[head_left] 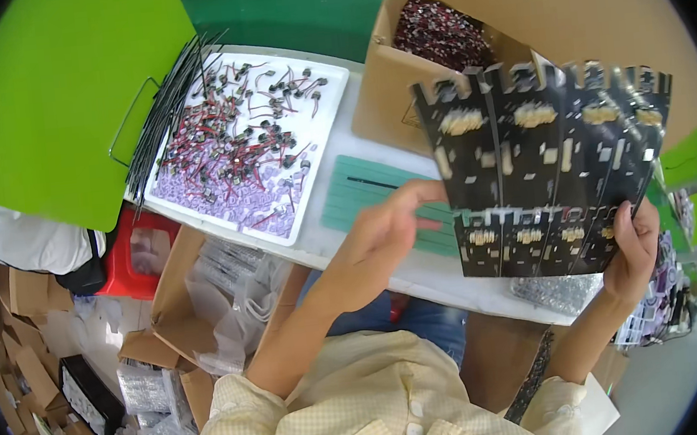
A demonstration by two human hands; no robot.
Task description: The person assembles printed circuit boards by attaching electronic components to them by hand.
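Observation:
A black circuit board panel (527, 158), slightly blurred, is raised over the right side of the table. It carries rows of pale connectors and small parts, and its top edge is notched. My right hand (633, 253) grips its lower right corner, thumb in front. At the panel's left edge is my left hand (388, 235), fingers apart; whether the fingertips touch the panel or pass behind it I cannot tell. Below and left of the panel lies a green mat (354, 187) with a thin black strip (374, 182) on it.
A white tray (326, 119) holds small wired parts and purple pieces, with black cable ties (167, 117) along its left side. Behind the panel stands a cardboard box (388, 100) of dark red parts. A silvery bag (561, 291) lies at the front edge. Cartons (177, 305) stand below left.

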